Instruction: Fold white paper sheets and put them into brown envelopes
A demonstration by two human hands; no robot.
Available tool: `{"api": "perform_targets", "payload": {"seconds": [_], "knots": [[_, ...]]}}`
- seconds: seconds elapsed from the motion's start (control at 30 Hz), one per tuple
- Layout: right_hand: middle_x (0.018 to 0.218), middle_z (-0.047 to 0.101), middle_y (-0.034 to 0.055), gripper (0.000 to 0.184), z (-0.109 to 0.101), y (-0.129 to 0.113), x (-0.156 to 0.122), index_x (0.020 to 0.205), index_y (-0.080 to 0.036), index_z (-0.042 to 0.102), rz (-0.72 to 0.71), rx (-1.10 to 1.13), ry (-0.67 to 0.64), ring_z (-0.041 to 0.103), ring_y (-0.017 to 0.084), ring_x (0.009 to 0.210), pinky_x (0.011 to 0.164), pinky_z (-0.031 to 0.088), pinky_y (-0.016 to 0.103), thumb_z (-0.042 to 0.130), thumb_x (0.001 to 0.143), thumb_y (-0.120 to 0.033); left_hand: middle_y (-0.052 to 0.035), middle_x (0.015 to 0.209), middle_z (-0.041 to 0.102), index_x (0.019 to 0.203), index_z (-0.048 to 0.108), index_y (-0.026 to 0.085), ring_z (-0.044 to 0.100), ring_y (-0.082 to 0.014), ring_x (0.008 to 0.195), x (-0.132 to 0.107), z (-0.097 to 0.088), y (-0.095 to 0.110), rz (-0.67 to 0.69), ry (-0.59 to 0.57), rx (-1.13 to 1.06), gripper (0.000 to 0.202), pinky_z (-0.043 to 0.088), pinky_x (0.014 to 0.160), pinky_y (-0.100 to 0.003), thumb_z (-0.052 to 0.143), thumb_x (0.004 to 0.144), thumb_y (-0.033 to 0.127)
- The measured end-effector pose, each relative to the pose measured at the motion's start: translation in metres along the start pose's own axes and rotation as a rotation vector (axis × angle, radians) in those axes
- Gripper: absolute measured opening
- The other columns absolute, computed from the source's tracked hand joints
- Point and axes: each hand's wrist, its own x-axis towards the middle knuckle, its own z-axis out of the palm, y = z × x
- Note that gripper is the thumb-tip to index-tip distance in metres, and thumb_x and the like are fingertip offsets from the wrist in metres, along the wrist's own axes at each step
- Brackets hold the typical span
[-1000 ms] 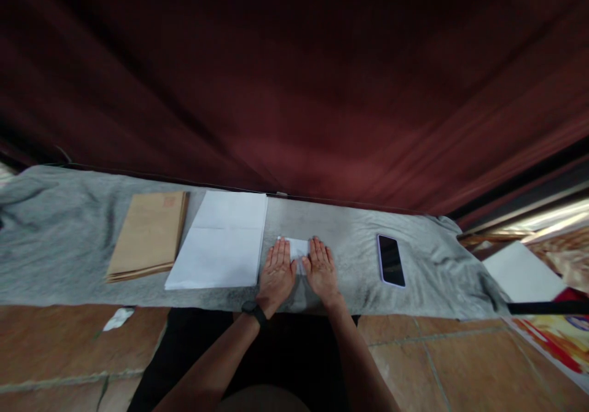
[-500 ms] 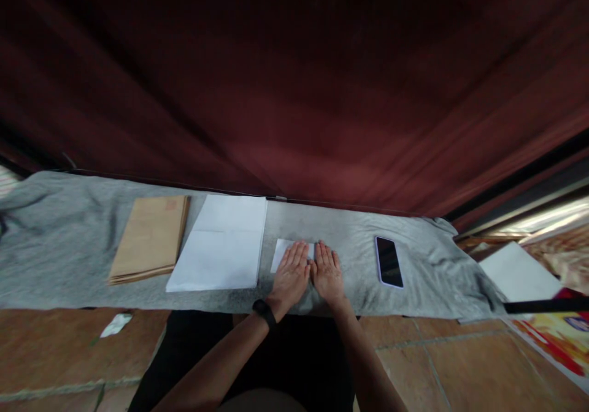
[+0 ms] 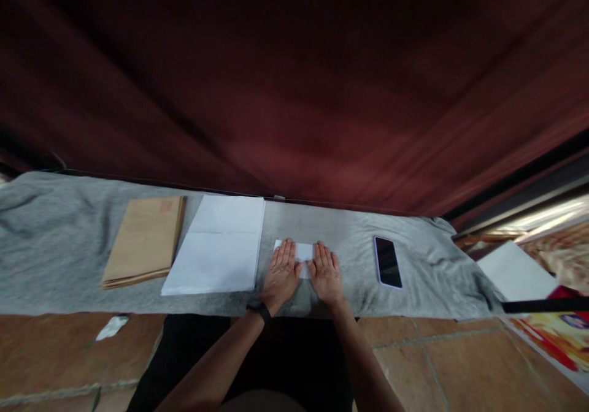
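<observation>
Slid slightly apart, left hand (image 3: 280, 271) and right hand (image 3: 326, 271), each grip flat and pinching nothing, press the folded paper (image 3: 304, 251) onto the grey cloth (image 3: 359, 240); flattening a crease, seemingly; any further fold calls for aligned edges.

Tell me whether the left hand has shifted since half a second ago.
Yes: the left hand slid leftward, toward the white paper stack, away from the right hand.

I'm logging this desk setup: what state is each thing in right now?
small white paper: lying flat, pressed under both hands
left hand: open, palm down on it
right hand: open, palm down on it
white sheets: stacked, untouched
brown envelopes: stacked, untouched
phone: face up, screen dark
</observation>
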Motion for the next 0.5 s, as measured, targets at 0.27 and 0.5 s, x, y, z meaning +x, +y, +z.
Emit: {"api": "perform_targets", "payload": {"seconds": [0.27,0.5], "knots": [[0.158,0.042,0.0144,0.054,-0.003,-0.017,-0.012,0.157,-0.01,0.033,-0.063,0.013,0.076,0.035,0.025,0.149,0.121,0.027,0.046,0.031,0.107,-0.032,-0.0204,0.161,0.035,0.153,0.035,0.0,0.025,-0.0285,0.153,-0.009,-0.009,-0.008,-0.044,-0.004,0.037,0.061,0.025,0.124,-0.047,0.034,0.101,0.034],[0.156,0.045,0.0156,0.056,-0.002,-0.033,-0.024,0.156,-0.01,0.035,-0.091,0.036,0.059,0.038,0.026,0.147,0.121,0.028,0.045,0.036,0.106,-0.036,-0.0218,0.162,0.032,0.154,0.033,0.0,0.024,-0.0295,0.153,-0.011,-0.008,-0.009,-0.056,0.022,0.008,0.063,0.027,0.123,-0.049,0.036,0.101,0.034]]}}
